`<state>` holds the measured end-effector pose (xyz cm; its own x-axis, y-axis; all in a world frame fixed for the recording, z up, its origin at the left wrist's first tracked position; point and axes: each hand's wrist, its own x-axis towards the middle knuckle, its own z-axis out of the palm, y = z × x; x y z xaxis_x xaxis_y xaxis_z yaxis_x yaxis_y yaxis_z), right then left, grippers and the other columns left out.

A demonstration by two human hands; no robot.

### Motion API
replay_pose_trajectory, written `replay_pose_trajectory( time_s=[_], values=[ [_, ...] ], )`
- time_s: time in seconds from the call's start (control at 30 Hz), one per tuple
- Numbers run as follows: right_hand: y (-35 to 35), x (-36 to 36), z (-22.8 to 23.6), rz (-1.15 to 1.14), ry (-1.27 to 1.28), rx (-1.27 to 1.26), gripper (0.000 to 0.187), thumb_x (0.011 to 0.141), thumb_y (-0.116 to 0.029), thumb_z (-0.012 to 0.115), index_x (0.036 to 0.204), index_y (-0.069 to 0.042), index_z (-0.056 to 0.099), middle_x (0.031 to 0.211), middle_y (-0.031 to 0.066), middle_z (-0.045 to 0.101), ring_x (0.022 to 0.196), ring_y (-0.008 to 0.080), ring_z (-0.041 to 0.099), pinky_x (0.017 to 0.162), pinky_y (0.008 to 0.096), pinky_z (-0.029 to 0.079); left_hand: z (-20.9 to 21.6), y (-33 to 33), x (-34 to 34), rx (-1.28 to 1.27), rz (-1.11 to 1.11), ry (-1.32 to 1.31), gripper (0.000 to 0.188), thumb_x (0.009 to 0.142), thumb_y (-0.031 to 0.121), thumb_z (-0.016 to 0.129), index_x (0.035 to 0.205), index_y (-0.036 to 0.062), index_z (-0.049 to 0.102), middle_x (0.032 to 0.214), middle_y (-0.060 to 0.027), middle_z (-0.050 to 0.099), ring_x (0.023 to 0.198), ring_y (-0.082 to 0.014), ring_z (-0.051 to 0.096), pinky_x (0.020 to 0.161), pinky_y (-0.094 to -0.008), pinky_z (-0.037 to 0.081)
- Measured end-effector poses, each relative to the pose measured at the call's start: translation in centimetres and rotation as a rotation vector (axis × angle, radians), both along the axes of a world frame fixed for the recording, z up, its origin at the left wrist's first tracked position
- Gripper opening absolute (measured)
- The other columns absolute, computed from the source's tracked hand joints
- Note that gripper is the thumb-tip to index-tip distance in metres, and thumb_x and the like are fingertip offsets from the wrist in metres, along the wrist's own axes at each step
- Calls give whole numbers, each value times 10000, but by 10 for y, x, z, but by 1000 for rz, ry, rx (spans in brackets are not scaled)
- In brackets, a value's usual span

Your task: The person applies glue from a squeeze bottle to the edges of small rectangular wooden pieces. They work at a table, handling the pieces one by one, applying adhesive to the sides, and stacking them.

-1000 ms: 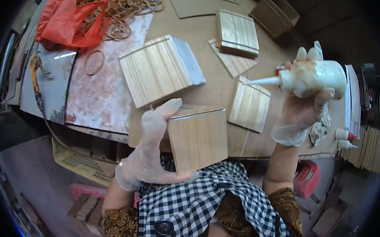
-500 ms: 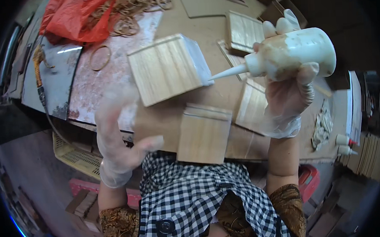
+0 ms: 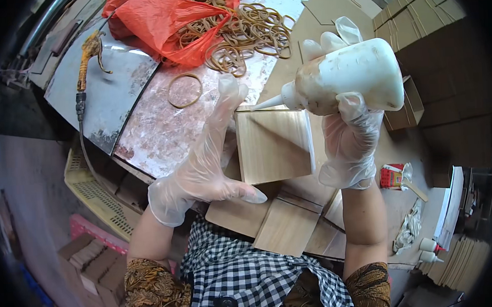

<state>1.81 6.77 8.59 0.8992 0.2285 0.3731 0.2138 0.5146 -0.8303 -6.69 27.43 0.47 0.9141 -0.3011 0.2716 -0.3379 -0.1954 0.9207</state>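
Observation:
My right hand (image 3: 350, 139), in a thin clear glove, grips a white squeeze bottle (image 3: 359, 75) with brownish smears, tilted so its long nozzle points left. The nozzle tip is at the grooved far edge of a pale square wooden box (image 3: 273, 149); whether it touches cannot be told. My left hand (image 3: 202, 164), gloved too, is open beside the box's left side, thumb and fingers spread, nothing between them. Nearer to me lies a grooved wooden panel (image 3: 289, 226), overlapping other boards.
A red plastic bag (image 3: 156, 27) spills rubber bands (image 3: 251, 33) at the back; a single band (image 3: 170, 96) lies nearer. An air blow gun (image 3: 88, 53) with a hose rests far left. Cardboard boxes (image 3: 442, 71) stand at right, above a crumpled rag (image 3: 408, 228) and small white bottles (image 3: 429, 249).
The view has shifted. The wooden box has turned squarer to me, and the bottle's nozzle has gone from its right corner to its far edge. My left hand has come nearer the box.

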Motion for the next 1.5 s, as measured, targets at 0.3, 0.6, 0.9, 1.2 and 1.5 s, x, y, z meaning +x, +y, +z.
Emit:
replay_pose_trajectory(
  time_s=[0.3, 0.6, 0.9, 1.2, 1.5],
  values=[
    [13, 4, -3, -10, 30, -40, 828, 674, -138, 845, 1366, 21, 418, 1239, 164, 604, 1129, 288, 611, 970, 424, 507, -14, -3, 0, -126, 1, -21, 1431, 527, 462, 927, 1541, 52, 4, 1559, -213, 203, 1462, -351, 183, 1178, -442, 172],
    [16, 5, -4, 45, 59, -63, 867, 663, -120, 852, 1384, 22, 392, 1237, 167, 603, 1129, 293, 614, 951, 430, 525, -14, -1, 1, -91, 4, -34, 1433, 523, 470, 926, 1538, 44, 9, 1553, -219, 215, 1461, -350, 183, 1178, -443, 170],
    [8, 4, -2, -26, 33, -61, 797, 684, -45, 841, 1362, 26, 428, 1211, 170, 619, 1061, 285, 647, 917, 413, 538, -13, 0, 2, -22, 31, -68, 1449, 512, 470, 931, 1537, 52, -4, 1538, -219, 254, 1462, -360, 177, 1179, -451, 166],
    [-18, 3, 3, -141, 84, -103, 842, 658, -74, 864, 1373, 10, 426, 1201, 148, 628, 1088, 235, 625, 911, 369, 539, -4, 0, 1, 16, 35, -51, 1402, 517, 420, 940, 1531, 61, 41, 1532, -207, 277, 1467, -370, 151, 1185, -461, 143],
    [-40, 4, 7, -191, 146, -230, 892, 686, -263, 844, 1398, 6, 377, 1229, 122, 596, 1136, 282, 609, 925, 397, 557, 5, 1, 3, 64, 23, -77, 1346, 544, 386, 937, 1524, 57, 76, 1541, -201, 259, 1472, -374, 121, 1186, -474, 129]
  ],
)
